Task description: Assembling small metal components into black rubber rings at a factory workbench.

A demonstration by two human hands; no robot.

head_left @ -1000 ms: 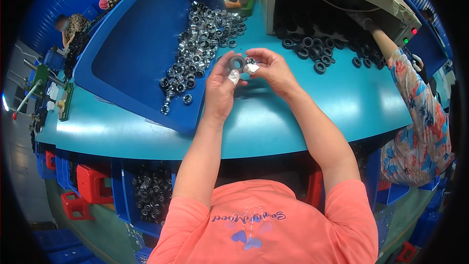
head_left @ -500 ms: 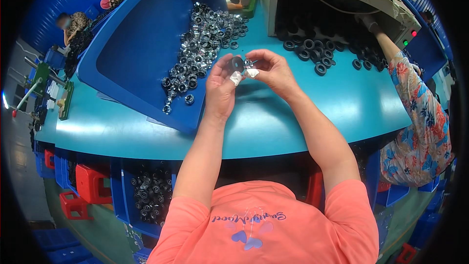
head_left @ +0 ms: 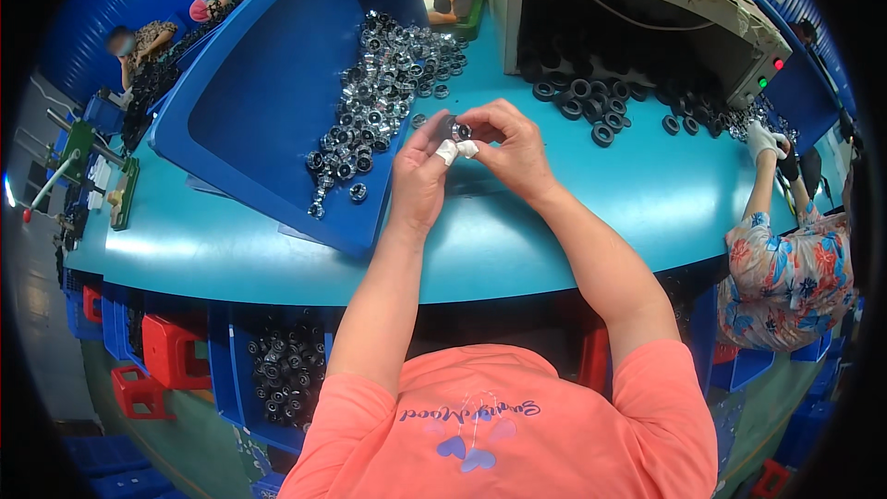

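Above the teal table, my two hands meet. My left hand (head_left: 421, 166) pinches a black rubber ring (head_left: 447, 124), a small tyre by its look, between thumb and fingers. A small shiny chrome hub (head_left: 462, 132) sits against the ring, gripped by my right hand (head_left: 511, 150). Both thumbs carry white wraps and press on the pieces from the near side. How deep the hub sits in the ring is hidden by my fingers. To the left, a tilted blue bin (head_left: 249, 102) spills a heap of chrome hubs (head_left: 374, 111) onto the table.
Black rings (head_left: 601, 102) lie in and before a beige box-shaped machine (head_left: 505, 18) with red and green lights. At right, a co-worker's gloved hand (head_left: 763, 140) is near more chrome pieces. A green hand press (head_left: 125, 189) stands far left. Below the table, a bin (head_left: 286, 365) holds dark wheels.
The chrome hub in my right hand has come against the black ring in my left. The co-worker's arm has withdrawn from the machine's opening, and both their hands are now at the right.
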